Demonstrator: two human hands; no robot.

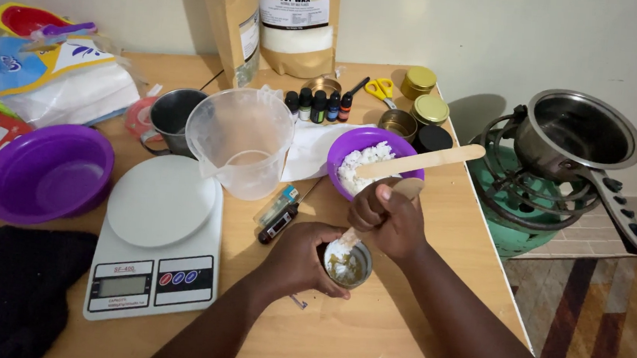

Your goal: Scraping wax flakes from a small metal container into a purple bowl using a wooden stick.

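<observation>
The left hand wraps a small tin near the table's front edge; the right hand grips a wooden spoon dipped in it. Two brown pouches with white labels stand at the back edge.

Purple bowl at left, smaller purple bowl of white flakes at centre, white scale, tan wooden surface, green stove at right, striped multicoloured rug lower right, yellow-handled scissors, gold lids.
</observation>
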